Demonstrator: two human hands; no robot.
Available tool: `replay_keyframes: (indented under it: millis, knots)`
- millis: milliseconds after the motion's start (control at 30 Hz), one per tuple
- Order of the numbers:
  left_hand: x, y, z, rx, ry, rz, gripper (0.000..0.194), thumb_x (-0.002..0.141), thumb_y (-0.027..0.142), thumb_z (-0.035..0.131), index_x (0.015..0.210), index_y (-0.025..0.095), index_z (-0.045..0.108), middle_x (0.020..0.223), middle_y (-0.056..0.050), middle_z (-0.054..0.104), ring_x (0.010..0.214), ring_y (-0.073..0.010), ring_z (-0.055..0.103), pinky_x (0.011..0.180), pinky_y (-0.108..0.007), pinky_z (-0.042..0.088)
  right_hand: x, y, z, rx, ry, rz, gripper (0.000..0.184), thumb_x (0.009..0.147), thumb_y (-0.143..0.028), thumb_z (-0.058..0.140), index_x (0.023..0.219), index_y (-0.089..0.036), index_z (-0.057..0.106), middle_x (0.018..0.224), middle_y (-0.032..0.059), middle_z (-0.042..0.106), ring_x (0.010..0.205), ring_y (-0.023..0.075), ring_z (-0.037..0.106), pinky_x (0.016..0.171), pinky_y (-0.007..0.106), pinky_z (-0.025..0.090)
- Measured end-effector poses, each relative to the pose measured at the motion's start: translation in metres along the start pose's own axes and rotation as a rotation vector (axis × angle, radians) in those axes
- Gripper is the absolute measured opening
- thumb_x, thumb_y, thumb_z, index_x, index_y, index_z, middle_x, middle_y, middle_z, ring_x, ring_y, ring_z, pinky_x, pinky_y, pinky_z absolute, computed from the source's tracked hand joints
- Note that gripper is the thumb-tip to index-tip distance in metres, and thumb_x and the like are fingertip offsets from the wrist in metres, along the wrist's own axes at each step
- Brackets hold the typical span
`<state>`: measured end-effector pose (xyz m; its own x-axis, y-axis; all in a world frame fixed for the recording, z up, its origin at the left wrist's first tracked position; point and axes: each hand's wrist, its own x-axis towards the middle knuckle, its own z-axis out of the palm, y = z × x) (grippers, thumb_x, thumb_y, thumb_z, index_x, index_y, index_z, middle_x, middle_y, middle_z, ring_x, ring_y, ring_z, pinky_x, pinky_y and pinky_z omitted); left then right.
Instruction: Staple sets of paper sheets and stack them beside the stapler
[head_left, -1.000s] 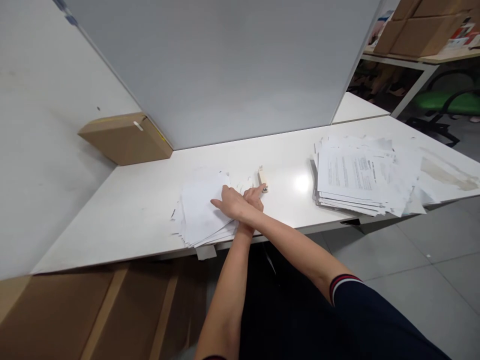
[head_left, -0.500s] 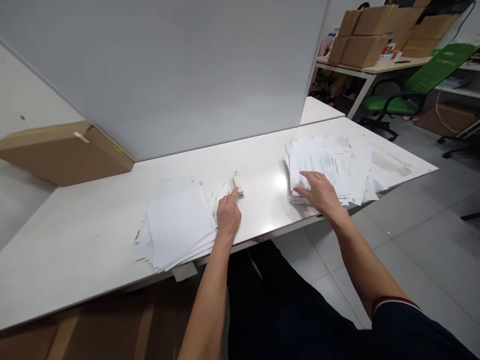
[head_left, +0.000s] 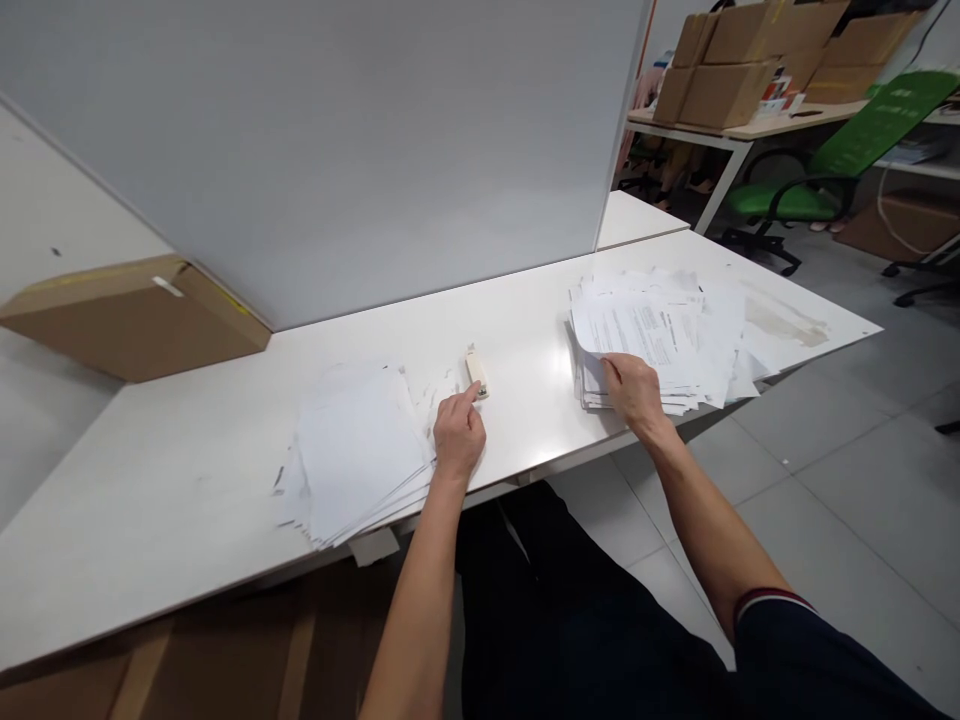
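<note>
My right hand (head_left: 636, 392) pinches the near edge of a printed sheet of paper (head_left: 619, 325) between thumb and fingers. The sheet's left side curls up off the right paper stack (head_left: 596, 400). My left hand (head_left: 459, 432) rests on the table with its index finger stretched to the near end of a cream stapler (head_left: 474, 368) and the other fingers bent. It does not grip the stapler. Left of that hand lies another stack of paper (head_left: 360, 450), its top sheet blank and its edges uneven.
A grey-white panel (head_left: 412, 150) stands along the back of the white table (head_left: 225, 520). A cardboard box (head_left: 150, 315) leans at the back left. Loose sheets (head_left: 724, 340) spread to the right. Beyond are a green chair (head_left: 847, 150) and stacked boxes (head_left: 727, 95).
My right hand has closed from an open pose onto the top printed sheet, whose left side has lifted. My left hand stays by the stapler.
</note>
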<state>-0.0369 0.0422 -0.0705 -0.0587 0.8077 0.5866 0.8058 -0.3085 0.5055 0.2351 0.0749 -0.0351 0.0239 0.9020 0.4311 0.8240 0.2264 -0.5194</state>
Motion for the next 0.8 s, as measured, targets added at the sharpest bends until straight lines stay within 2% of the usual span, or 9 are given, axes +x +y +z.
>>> replay_keyframes:
  millis: [133,233,300,367,467,567,633,733,800]
  knots:
    - [-0.002,0.003,-0.001,-0.230,-0.072,-0.022,0.032,0.081,0.017,0.047,0.107,0.020,0.065,0.093,-0.007,0.068,0.087,-0.0173,0.062,0.085,-0.033,0.050,-0.003,-0.017,-0.013,0.223,0.203,0.195,0.036,0.087,-0.043,0.043,0.090,-0.017,0.068,0.086,0.0070,0.068,0.082,0.0219,0.062,0.074,0.032,0.046]
    - [-0.004,0.005,-0.004,-0.541,-0.192,-0.234,0.026,0.080,0.031,0.056,0.099,0.018,0.068,0.088,-0.007,0.070,0.078,-0.0174,0.066,0.077,-0.033,0.054,-0.011,-0.039,-0.020,0.394,0.228,0.285,0.036,0.083,-0.049,0.050,0.080,-0.017,0.067,0.070,0.0030,0.063,0.070,0.0192,0.060,0.062,0.028,0.045]
    - [-0.002,0.006,-0.008,-0.786,-0.295,-0.422,0.036,0.077,0.041,0.061,0.101,0.015,0.067,0.088,-0.010,0.070,0.077,-0.0200,0.067,0.076,-0.036,0.055,-0.021,-0.056,-0.020,0.491,0.198,0.270,0.033,0.081,-0.048,0.054,0.079,-0.018,0.066,0.070,0.0029,0.064,0.070,0.0191,0.060,0.062,0.029,0.046]
    - [0.000,0.007,-0.013,-1.040,-0.387,-0.587,0.053,0.076,0.051,0.060,0.111,0.012,0.063,0.097,-0.014,0.070,0.080,-0.0229,0.068,0.077,-0.039,0.055,-0.036,-0.071,-0.012,0.552,0.138,0.167,0.025,0.081,-0.044,0.057,0.081,-0.020,0.067,0.078,0.0045,0.067,0.077,0.0203,0.063,0.069,0.032,0.050]
    - [0.004,0.009,-0.017,-1.300,-0.424,-0.762,0.070,0.074,0.065,0.054,0.119,0.012,0.057,0.110,-0.017,0.066,0.086,-0.0254,0.068,0.078,-0.042,0.054,-0.062,-0.085,0.011,0.576,0.044,-0.140,0.011,0.081,-0.031,0.059,0.080,-0.024,0.068,0.086,0.0054,0.070,0.087,0.0215,0.064,0.083,0.039,0.050]
    - [0.005,0.010,-0.015,-1.298,-0.289,-0.842,0.059,0.068,0.057,0.067,0.104,0.010,0.065,0.101,-0.016,0.069,0.086,-0.0258,0.068,0.079,-0.040,0.054,-0.083,-0.089,0.034,0.557,-0.051,-0.433,0.013,0.083,-0.020,0.056,0.078,-0.026,0.067,0.083,0.0036,0.072,0.086,0.0211,0.064,0.083,0.042,0.050]
    - [0.003,0.010,-0.012,-1.248,-0.200,-0.851,0.049,0.063,0.045,0.075,0.095,0.009,0.067,0.093,-0.014,0.072,0.086,-0.0260,0.068,0.081,-0.039,0.053,-0.090,-0.087,0.040,0.526,-0.148,-0.563,0.009,0.082,-0.022,0.059,0.080,-0.025,0.067,0.088,0.0036,0.072,0.091,0.0224,0.063,0.084,0.043,0.050]
    - [0.001,0.009,-0.011,-1.212,-0.174,-0.818,0.044,0.062,0.041,0.077,0.091,0.009,0.068,0.089,-0.012,0.073,0.086,-0.0268,0.068,0.083,-0.042,0.051,-0.086,-0.080,0.034,0.514,-0.257,-0.633,0.015,0.079,-0.036,0.065,0.085,-0.023,0.066,0.102,0.0076,0.069,0.103,0.0244,0.058,0.087,0.043,0.050]
    - [0.002,0.009,-0.014,-1.227,-0.173,-0.777,0.043,0.062,0.040,0.077,0.092,0.010,0.069,0.091,-0.011,0.073,0.090,-0.0269,0.067,0.086,-0.042,0.050,-0.076,-0.073,0.024,0.497,-0.178,-0.502,0.023,0.081,-0.040,0.061,0.092,-0.020,0.065,0.107,0.0112,0.066,0.105,0.0240,0.057,0.089,0.043,0.048]
